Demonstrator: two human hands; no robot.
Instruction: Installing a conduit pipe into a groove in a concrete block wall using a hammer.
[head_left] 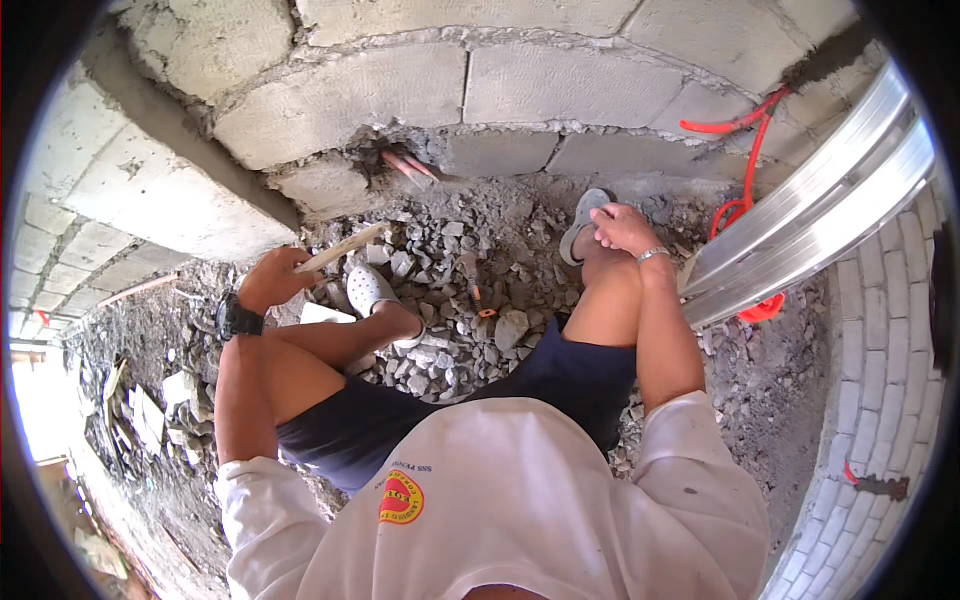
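Note:
My left hand (272,281) is closed around one end of a pale strip of wood (342,247), which slants up and to the right over the rubble. Its wrist, with a dark watch (239,317), is beside my left knee. Over my right knee hangs my right hand (628,229), fingers loosely curled in, with no object showing in them; a metal band (652,254) circles that wrist. Between my feet, a small tool with an orange-ended handle (476,288) lies on the grey broken stones (435,345).
A block wall (570,85) rises in front, with pinkish tube ends (408,166) poking from a broken hole. A concrete ledge (180,190) juts in at left. Long shiny metal channels (810,220) lean at right, near an orange flexible conduit (750,175). Loose debris (150,415) lies at left.

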